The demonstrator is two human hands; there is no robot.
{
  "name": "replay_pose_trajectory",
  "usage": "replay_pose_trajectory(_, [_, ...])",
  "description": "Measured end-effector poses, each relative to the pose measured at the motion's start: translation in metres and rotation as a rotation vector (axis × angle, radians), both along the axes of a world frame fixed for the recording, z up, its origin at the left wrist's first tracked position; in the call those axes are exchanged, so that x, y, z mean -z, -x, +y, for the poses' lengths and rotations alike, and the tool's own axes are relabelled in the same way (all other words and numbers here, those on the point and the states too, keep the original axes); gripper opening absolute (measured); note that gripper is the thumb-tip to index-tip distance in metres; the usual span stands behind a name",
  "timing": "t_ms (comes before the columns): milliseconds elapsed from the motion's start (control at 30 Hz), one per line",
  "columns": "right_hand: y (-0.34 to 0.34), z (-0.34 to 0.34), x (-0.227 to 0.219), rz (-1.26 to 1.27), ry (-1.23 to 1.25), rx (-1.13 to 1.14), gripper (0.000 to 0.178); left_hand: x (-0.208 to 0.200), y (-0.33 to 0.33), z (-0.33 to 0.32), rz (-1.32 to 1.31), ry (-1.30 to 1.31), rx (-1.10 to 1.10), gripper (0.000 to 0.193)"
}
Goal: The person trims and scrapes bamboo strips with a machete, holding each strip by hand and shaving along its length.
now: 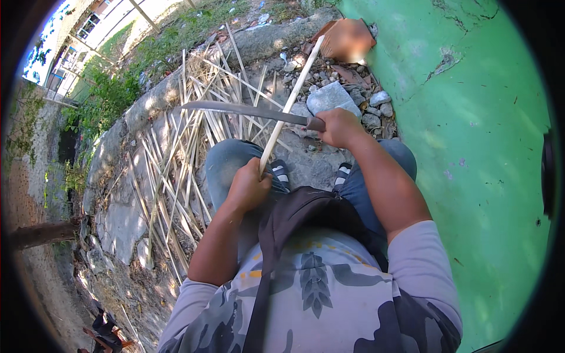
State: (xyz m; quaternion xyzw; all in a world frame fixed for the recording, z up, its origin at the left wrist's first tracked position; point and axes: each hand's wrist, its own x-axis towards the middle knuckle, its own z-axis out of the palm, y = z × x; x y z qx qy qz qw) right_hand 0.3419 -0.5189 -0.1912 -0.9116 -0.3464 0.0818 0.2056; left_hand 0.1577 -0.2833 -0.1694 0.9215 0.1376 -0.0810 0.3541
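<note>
My left hand (pixel 249 187) is closed round the lower end of a pale wooden strip (pixel 301 79), which slants up and away to the right. In my right hand (pixel 341 128) is the handle of a machete (pixel 241 109). Its long, slightly curved blade points left and crosses the strip around its middle; whether the edge touches the wood I cannot tell. Both hands are in front of my bent knees. To the left, many split strips (pixel 170 170) like the held one lie in a loose, criss-crossed heap on the stony ground.
A pale stone block (pixel 333 100) and rubble (pixel 372 120) lie beyond my right hand. At the far end is a reddish-brown tile piece (pixel 347 41), partly blurred. A green painted floor (pixel 471 153) spans the right. A low stone kerb (pixel 138 109) curves behind the strips; another person (pixel 106 329) is at lower left.
</note>
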Motion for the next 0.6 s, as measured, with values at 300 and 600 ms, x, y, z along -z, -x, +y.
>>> replay_pose_trajectory(300, [0.019,0.010,-0.010,0.000,-0.047,-0.035,0.018,0.001,0.002,0.005,0.001,0.075,-0.019,0.023])
replay_pose_trajectory(600, [-0.020,-0.006,0.010,0.029,-0.149,0.290,0.022,0.002,0.001,0.003,0.019,0.038,0.001,0.024])
